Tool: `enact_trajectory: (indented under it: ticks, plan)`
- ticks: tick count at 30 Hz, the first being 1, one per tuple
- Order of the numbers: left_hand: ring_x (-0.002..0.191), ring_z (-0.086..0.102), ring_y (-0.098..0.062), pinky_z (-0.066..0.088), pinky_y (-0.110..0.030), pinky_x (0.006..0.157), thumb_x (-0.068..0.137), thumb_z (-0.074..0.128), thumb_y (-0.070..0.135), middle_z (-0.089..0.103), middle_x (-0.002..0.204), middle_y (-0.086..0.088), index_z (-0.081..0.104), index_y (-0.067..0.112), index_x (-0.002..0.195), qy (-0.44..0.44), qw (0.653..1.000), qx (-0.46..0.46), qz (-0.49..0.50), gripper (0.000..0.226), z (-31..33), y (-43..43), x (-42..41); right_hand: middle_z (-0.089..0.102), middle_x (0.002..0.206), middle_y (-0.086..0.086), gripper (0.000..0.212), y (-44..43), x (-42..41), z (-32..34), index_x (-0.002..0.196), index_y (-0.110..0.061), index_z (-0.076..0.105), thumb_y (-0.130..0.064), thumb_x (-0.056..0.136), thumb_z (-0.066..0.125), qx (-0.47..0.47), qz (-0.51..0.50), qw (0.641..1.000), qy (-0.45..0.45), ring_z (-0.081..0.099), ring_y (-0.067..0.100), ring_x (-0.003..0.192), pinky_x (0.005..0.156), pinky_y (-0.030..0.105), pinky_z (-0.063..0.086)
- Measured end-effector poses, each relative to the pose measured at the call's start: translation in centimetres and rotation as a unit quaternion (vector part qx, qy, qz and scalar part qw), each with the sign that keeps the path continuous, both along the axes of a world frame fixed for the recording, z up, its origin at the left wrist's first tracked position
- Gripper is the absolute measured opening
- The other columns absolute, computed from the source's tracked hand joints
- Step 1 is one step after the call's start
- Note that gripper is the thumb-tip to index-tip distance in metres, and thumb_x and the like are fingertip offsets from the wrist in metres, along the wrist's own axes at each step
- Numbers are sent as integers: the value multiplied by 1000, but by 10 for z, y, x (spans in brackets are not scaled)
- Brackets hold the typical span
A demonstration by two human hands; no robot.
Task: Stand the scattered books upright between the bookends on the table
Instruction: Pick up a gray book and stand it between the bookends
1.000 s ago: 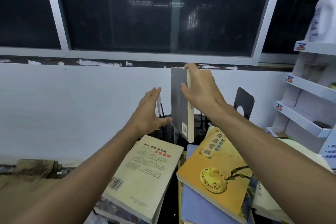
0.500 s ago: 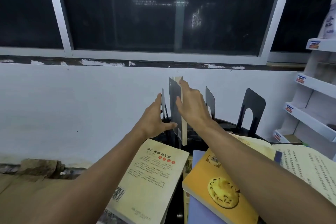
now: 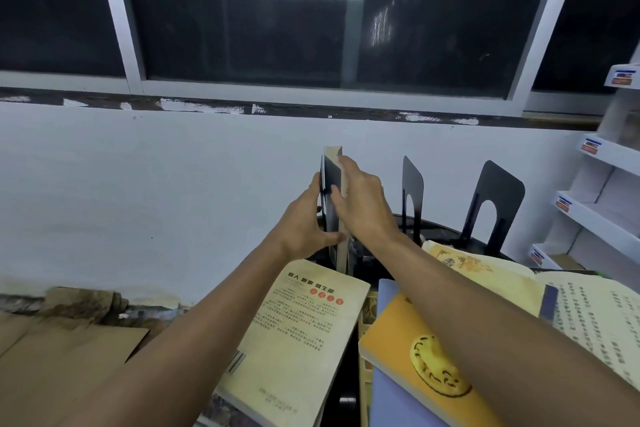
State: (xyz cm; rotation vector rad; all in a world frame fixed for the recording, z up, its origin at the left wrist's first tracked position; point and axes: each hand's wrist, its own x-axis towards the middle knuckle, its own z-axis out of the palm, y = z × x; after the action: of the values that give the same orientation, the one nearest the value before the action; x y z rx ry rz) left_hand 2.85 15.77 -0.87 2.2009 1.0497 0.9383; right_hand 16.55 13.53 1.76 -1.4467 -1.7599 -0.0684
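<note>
**Book 1 at the bookend, not yet secure**

The dark-covered book [image 3: 331, 180] stands upright at the far edge of the desk [image 3: 446, 227], its cover against the left bookend [image 3: 322, 170]. The right hand [image 3: 362, 204] grips it near the top, thumb on the dark cover and fingers over the page edge and far side. The left hand [image 3: 301, 222] lies flat on the outer face of that bookend, fingers straight, thumb stretched toward the foot of the book; it braces and grips nothing.

Risks, as judged from here:

- The book has support on 1 side only. The middle bookend [image 3: 414, 184] stands well apart, so if the right hand lets go early the book may topple right.
- The bookend is a thin plate. If the bracing hand lifts while the book leans on it, the plate could slide or tip off the desk's edge.
- Both forearms cross above the cream book [image 3: 304, 329] and the orange book [image 3: 398, 347], which overhang the pile near the body. Pulling the arms back low could drag them off.
- The foot of the book is partly hidden, so whether it sits on the bookend's base plate cannot be told.
</note>
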Motion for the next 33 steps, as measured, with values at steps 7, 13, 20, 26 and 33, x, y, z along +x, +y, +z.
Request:
enact_trajectory:
  ticks: [7, 13, 20, 26, 33]
  plan:
    - [124, 49, -7, 46, -30, 106, 80, 85, 16, 46, 144, 20, 8, 38, 158, -18, 1000, -3, 3, 112, 0, -3, 4, 66, 110, 10, 52, -4, 19, 3, 153, -29, 34, -24, 104, 52, -58, 99, 993, 12, 66, 21, 91, 84, 33, 55]
    - [126, 53, -10, 53, -32, 101, 81, 84, 13, 53, 140, 18, 16, 40, 158, -43, 999, 8, 4, 106, -4, -3, 6, 59, 130, -1, 86, -5, 35, 8, 155, -49, 9, -15, 97, 61, -177, 156, 971, -31, 65, 14, 103, 89, 24, 49]
    - [116, 53, -5, 51, -28, 101, 86, 77, 6, 52, 130, 20, 21, 34, 158, -57, 998, 25, 13, 95, -7, -1, 7, 30, 162, -5, 84, 0, 30, 8, 153, -48, 18, -14, 95, 68, -170, 167, 971, -36, 37, 20, 146, 117, 40, 36]
    - [118, 58, -8, 48, -26, 102, 89, 74, 5, 55, 127, 19, 23, 34, 158, -55, 997, 30, 34, 91, -10, 0, 5, 37, 158, -2, 80, 2, 23, 6, 150, -48, 24, -12, 94, 69, -154, 160, 975, -21, 38, 21, 144, 115, 40, 38]
    - [117, 55, -6, 50, -24, 100, 88, 75, 4, 55, 130, 17, 23, 32, 158, -48, 997, 32, 43, 92, -9, -1, 6, 34, 158, -1, 81, 2, 22, 5, 152, -46, 20, -13, 95, 68, -157, 152, 975, -33, 35, 20, 145, 118, 40, 35]
